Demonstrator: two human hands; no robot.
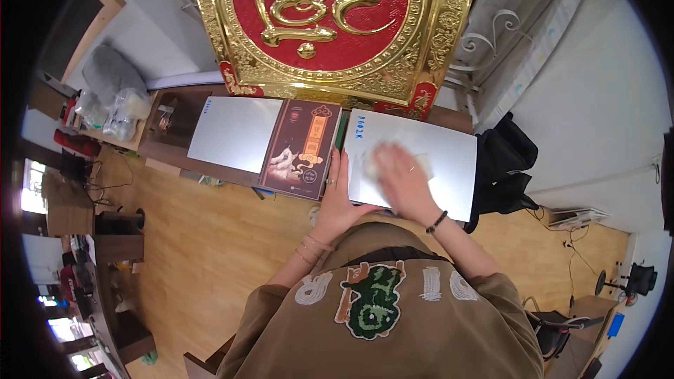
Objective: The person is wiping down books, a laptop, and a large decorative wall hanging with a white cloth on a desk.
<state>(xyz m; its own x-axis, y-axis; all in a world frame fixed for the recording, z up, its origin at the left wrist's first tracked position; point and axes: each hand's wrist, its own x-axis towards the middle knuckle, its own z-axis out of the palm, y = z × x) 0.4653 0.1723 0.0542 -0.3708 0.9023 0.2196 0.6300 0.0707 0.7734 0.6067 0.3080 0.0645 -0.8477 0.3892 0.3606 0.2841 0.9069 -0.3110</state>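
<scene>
A glossy white panel with blue handwriting in its upper left corner lies on the dark table in front of me. My right hand, blurred by motion, presses a crumpled white wipe against the middle of its surface. Along the panel's left and lower edges rests my left hand, its fingers stretched upward and its thumb spread to the right. Just left of that hand is a brown printed booklet or flat box with an orange banner. Whatever part of the wipe lies under my right palm is hidden.
Beyond the panels stands a large gold-framed red plaque. A second white panel lies left on the dark brown table. Black fabric or a bag hangs at the right end. Plastic-wrapped items sit far left; cables trail across the floor at right.
</scene>
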